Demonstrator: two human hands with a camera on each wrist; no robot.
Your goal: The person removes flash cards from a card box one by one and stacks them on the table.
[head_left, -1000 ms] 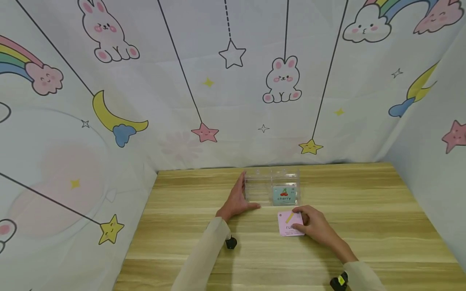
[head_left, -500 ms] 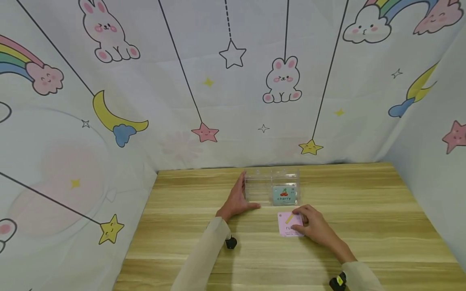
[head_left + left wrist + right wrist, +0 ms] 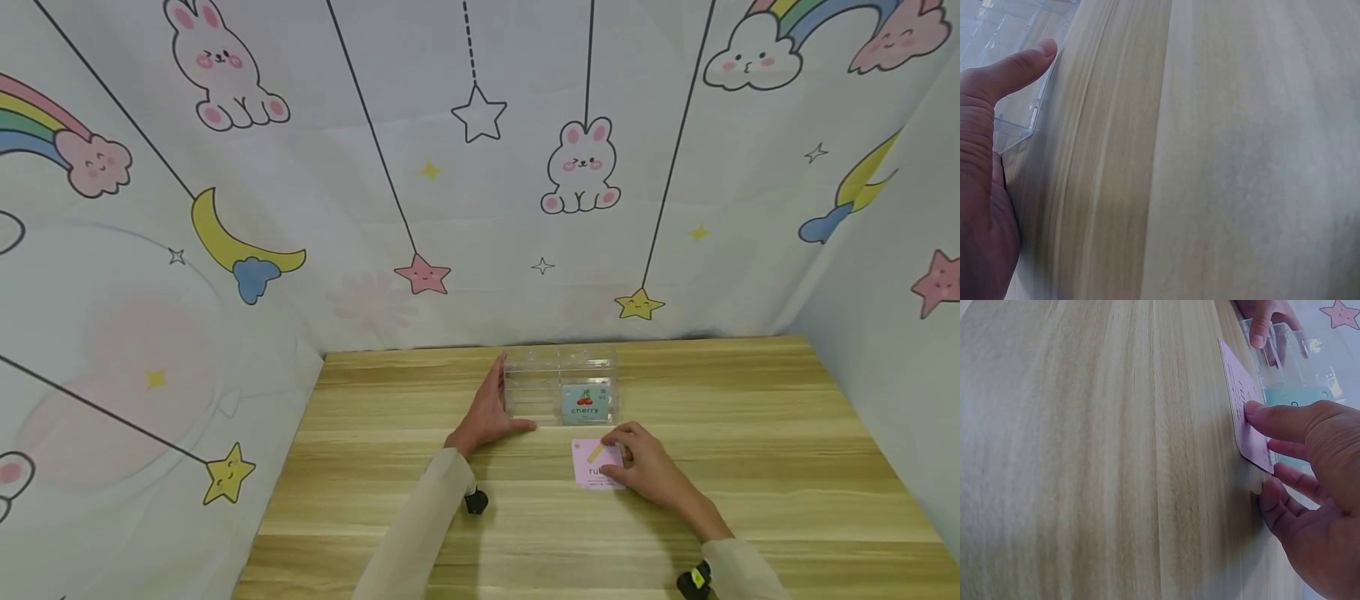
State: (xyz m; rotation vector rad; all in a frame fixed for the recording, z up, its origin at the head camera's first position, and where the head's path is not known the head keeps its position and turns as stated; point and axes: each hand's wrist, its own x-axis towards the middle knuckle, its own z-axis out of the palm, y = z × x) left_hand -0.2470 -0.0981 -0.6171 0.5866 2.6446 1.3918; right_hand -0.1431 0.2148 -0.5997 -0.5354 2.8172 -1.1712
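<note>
A pink flashcard (image 3: 592,464) with a yellow ruler picture is pinched by my right hand (image 3: 648,467) at its right side, thumb on the printed face. In the right wrist view the card stands tilted, its lower edge close to the table. Behind it is a clear plastic box (image 3: 532,400) divided into compartments. A teal cherry card (image 3: 586,406) sits in the box's front right compartment. My left hand (image 3: 483,417) grips the box's left side, thumb across the front and fingers along the side; the left wrist view shows the thumb (image 3: 1025,67) over its front edge.
The wood-grain table (image 3: 555,550) runs around both hands. A white cloth wall (image 3: 487,217) printed with rabbits and stars rises just behind the box, and more cloth hangs at the left and right.
</note>
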